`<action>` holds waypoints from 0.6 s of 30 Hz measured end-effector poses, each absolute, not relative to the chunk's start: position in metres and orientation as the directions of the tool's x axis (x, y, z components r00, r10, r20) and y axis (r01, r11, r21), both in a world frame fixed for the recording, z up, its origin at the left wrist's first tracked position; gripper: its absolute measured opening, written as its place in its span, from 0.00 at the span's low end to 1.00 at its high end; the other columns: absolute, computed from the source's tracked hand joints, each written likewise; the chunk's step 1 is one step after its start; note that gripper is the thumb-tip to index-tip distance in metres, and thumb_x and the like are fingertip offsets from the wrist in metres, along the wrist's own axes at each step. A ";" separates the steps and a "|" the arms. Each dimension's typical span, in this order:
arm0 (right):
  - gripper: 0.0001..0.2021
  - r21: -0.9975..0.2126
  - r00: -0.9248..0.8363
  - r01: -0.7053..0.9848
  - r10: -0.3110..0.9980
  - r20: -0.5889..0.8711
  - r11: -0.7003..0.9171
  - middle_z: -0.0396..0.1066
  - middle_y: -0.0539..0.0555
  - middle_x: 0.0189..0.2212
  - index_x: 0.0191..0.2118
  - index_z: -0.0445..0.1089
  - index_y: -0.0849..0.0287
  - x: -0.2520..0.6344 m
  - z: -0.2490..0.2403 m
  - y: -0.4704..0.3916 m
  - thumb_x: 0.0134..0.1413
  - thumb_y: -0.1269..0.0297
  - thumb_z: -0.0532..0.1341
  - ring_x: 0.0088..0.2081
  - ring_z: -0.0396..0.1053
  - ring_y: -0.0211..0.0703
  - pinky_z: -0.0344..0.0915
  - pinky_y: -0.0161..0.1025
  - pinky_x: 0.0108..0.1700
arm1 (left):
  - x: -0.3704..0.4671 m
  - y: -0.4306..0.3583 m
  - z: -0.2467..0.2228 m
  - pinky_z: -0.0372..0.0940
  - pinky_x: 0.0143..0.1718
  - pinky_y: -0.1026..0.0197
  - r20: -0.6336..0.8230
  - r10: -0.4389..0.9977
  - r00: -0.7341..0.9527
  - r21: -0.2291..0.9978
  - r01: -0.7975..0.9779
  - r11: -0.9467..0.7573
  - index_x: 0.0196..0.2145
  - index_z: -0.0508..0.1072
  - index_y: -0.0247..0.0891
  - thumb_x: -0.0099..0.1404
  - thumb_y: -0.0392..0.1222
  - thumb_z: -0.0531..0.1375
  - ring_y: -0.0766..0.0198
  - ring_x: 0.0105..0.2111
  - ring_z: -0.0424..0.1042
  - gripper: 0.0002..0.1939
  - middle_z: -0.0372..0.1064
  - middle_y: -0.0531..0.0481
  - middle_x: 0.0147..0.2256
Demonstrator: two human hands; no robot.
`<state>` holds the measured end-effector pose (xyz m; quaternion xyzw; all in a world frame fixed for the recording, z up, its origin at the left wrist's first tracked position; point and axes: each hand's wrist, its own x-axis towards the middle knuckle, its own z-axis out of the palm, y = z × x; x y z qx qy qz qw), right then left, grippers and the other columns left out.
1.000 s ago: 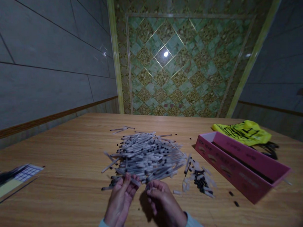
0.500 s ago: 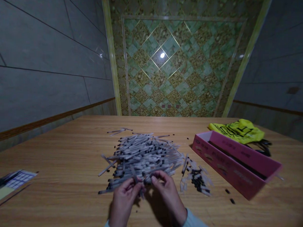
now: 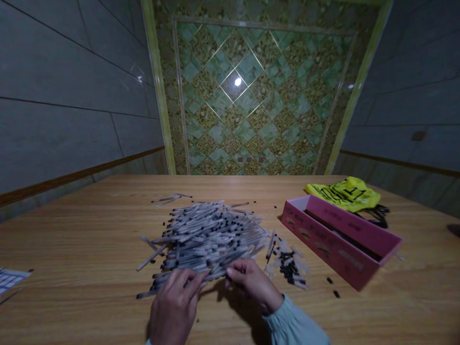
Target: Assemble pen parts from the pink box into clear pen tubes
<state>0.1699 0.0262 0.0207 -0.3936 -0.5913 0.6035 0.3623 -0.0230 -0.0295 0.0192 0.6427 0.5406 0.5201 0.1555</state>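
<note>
A large pile of thin translucent pens with dark ends (image 3: 213, 233) lies on the wooden table. At the pile's near edge, my left hand (image 3: 176, 302) has its thumb and fingers close together by the pens; whether it grips one is unclear. My right hand (image 3: 251, 282) is pinched around something small and dark, too blurred to name, just right of my left hand. To its right lies a smaller heap of clear caps and black pieces (image 3: 291, 268).
A pink open box (image 3: 336, 239) stands on the right, with a yellow bag (image 3: 346, 193) behind it. Two black bits (image 3: 333, 287) lie in front of the box. A gridded sheet (image 3: 7, 282) is at the far left. Walls surround the table (image 3: 85, 248).
The view has shifted slightly right. My left hand has turned palm-down over the pile's near edge, and the hands are a little farther apart.
</note>
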 end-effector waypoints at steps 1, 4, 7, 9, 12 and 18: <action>0.23 -0.998 -0.427 0.039 0.902 -0.061 -0.049 0.61 0.46 0.14 0.20 0.68 0.64 0.171 0.018 0.027 0.42 0.45 0.63 0.15 0.47 0.27 0.41 0.30 0.19 | -0.024 -0.029 0.020 0.55 0.44 0.58 0.504 0.857 -0.106 0.746 0.553 -0.371 0.32 0.79 0.50 0.51 0.38 0.64 0.53 0.35 0.63 0.10 0.72 0.45 0.29; 0.20 -0.998 -0.398 0.051 0.916 -0.056 -0.039 0.64 0.48 0.15 0.19 0.67 0.64 0.173 0.012 0.030 0.38 0.49 0.65 0.16 0.52 0.28 0.45 0.29 0.20 | -0.025 -0.027 0.022 0.51 0.50 0.51 0.540 0.841 0.031 0.586 0.704 -0.402 0.35 0.78 0.51 0.54 0.36 0.61 0.54 0.36 0.64 0.12 0.71 0.48 0.29; 0.18 -0.996 -0.385 0.092 0.922 -0.048 -0.013 0.65 0.48 0.14 0.17 0.65 0.63 0.176 0.010 0.033 0.37 0.52 0.65 0.17 0.55 0.30 0.48 0.30 0.21 | -0.025 -0.028 0.024 0.47 0.54 0.46 0.569 0.799 0.194 0.327 0.838 -0.437 0.40 0.76 0.51 0.58 0.32 0.56 0.57 0.37 0.65 0.16 0.71 0.51 0.31; 0.16 -0.990 -0.374 0.139 0.926 -0.048 0.005 0.63 0.47 0.13 0.17 0.64 0.63 0.180 0.010 0.036 0.38 0.54 0.64 0.16 0.54 0.30 0.47 0.30 0.21 | -0.026 -0.029 0.024 0.49 0.53 0.46 0.579 0.780 0.237 0.216 0.878 -0.427 0.40 0.75 0.49 0.59 0.32 0.55 0.58 0.37 0.65 0.16 0.71 0.51 0.32; 0.13 -0.981 -0.356 0.191 0.934 -0.033 0.039 0.61 0.46 0.12 0.16 0.63 0.62 0.191 0.019 0.041 0.39 0.59 0.63 0.16 0.52 0.29 0.46 0.30 0.20 | -0.030 -0.028 0.024 0.54 0.49 0.49 0.587 0.778 0.223 0.147 0.916 -0.373 0.39 0.75 0.47 0.60 0.35 0.55 0.57 0.39 0.65 0.13 0.70 0.49 0.35; 0.11 -0.850 -0.146 0.454 0.963 0.226 0.268 0.63 0.48 0.15 0.18 0.65 0.61 0.229 0.064 0.044 0.44 0.61 0.58 0.20 0.59 0.35 0.53 0.32 0.23 | -0.066 -0.025 0.029 0.59 0.42 0.54 0.564 0.824 -0.050 0.202 0.976 -0.079 0.40 0.76 0.42 0.63 0.43 0.51 0.55 0.40 0.67 0.15 0.70 0.44 0.37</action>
